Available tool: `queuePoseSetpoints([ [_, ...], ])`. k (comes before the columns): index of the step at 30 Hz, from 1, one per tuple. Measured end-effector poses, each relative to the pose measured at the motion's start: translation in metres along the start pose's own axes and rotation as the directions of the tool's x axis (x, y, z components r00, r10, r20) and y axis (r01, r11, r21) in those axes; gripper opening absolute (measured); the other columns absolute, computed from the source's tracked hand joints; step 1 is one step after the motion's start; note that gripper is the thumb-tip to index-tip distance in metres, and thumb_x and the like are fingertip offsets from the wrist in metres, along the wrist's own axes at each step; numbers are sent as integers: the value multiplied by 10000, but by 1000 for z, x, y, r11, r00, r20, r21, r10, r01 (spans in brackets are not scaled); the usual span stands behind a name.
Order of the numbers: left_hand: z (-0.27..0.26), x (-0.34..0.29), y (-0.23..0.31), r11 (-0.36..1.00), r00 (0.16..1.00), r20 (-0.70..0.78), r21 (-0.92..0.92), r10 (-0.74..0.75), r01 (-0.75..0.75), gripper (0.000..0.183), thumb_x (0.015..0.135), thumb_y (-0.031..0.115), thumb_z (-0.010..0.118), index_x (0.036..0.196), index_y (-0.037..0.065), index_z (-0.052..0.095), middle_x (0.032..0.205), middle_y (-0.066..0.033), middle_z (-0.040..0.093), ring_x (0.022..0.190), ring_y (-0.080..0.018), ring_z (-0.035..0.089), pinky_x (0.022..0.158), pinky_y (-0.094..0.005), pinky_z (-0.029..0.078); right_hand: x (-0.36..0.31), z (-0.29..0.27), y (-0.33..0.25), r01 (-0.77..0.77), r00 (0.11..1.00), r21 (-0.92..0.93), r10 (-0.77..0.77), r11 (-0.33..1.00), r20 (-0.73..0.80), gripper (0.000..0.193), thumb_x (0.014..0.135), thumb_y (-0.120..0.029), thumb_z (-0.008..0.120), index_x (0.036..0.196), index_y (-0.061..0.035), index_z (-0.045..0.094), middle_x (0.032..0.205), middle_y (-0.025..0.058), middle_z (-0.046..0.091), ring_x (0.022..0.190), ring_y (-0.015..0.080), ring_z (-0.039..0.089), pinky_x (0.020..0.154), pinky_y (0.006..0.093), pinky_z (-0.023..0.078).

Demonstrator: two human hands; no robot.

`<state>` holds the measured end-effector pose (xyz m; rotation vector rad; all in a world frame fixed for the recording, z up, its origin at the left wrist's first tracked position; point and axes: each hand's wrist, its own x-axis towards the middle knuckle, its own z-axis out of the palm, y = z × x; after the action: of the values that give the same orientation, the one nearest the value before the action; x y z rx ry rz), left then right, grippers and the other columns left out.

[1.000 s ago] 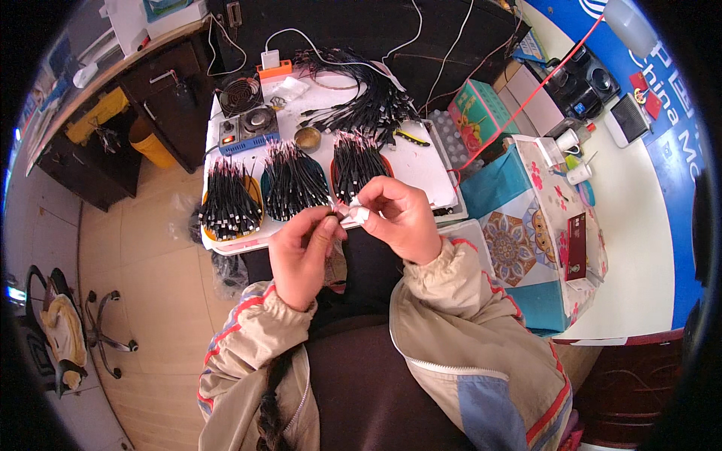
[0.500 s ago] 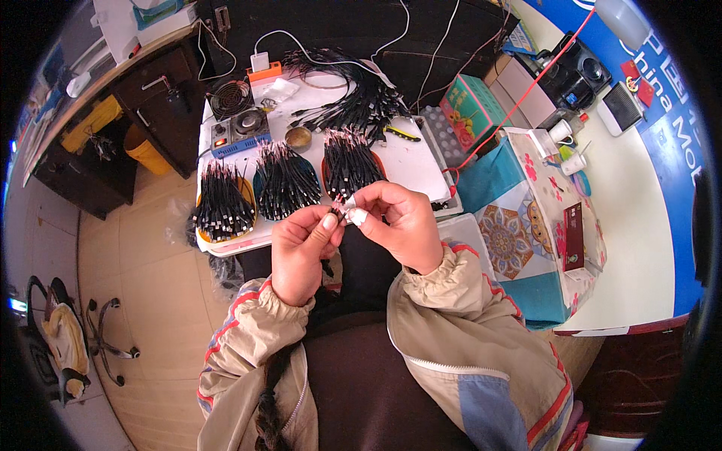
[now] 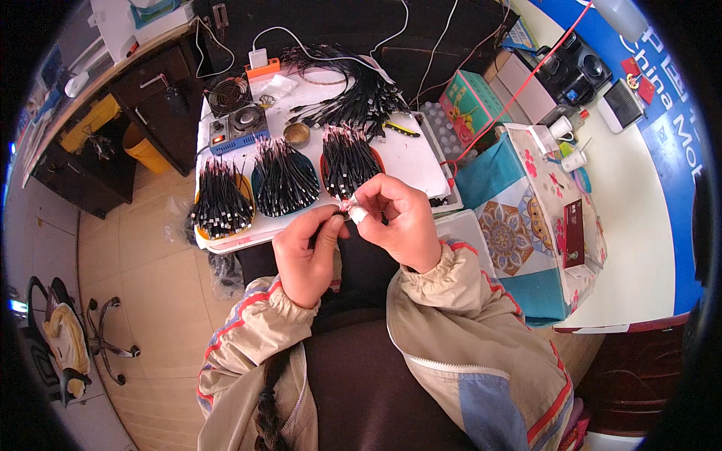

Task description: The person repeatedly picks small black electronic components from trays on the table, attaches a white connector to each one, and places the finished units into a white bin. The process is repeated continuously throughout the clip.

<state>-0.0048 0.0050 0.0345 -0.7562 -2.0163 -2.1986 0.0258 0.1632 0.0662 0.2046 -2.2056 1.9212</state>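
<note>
White table (image 3: 421, 171): is standing just beyond the left hand (image 3: 307, 248) and right hand (image 3: 400, 224).
Cable bundles (image 3: 286, 182): three are resting beyond the hands, one just past the right knuckles; a forward knock could, in judgement, be scattering it.
Left hand: is pinching the black cable (image 3: 342, 213) between thumb and forefinger.
Right hand: is pinching at the cable's end, white wrapping (image 3: 359, 215) covering thumb tip.
Black cable: is sitting between both hands.
Pink wires (image 3: 347, 204): are protruding there; hard tugging could be snapping such thin strands.
</note>
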Motion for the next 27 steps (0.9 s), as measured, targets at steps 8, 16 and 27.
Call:
queuePoseSetpoints([
  [8,-7,4,-1,744,908,280,-522,-312,416,149,945,94,552,952,-26,641,712,-26,610,545,-26,413,479,-173,292,3,-12,-1,-108,986,115,91,988,138,117,855,5,612,967,13,578,889,16,607,816,60,579,710,204,470],
  [16,3,0,2,857,962,131,-437,-239,273,143,947,81,542,957,-26,636,730,-45,625,550,-40,435,484,-172,312,-1,-2,1,-45,999,176,41,983,29,106,810,-12,632,894,-19,567,796,-21,587,717,23,542,638,184,450],
  [27,-3,-3,-1,570,890,314,-685,-330,454,146,941,69,537,935,-41,633,698,-31,583,522,-36,352,469,-186,246,-8,24,32,-98,995,840,32,533,96,57,876,-22,573,900,-34,523,898,67,586,792,148,600,709,279,503],
])
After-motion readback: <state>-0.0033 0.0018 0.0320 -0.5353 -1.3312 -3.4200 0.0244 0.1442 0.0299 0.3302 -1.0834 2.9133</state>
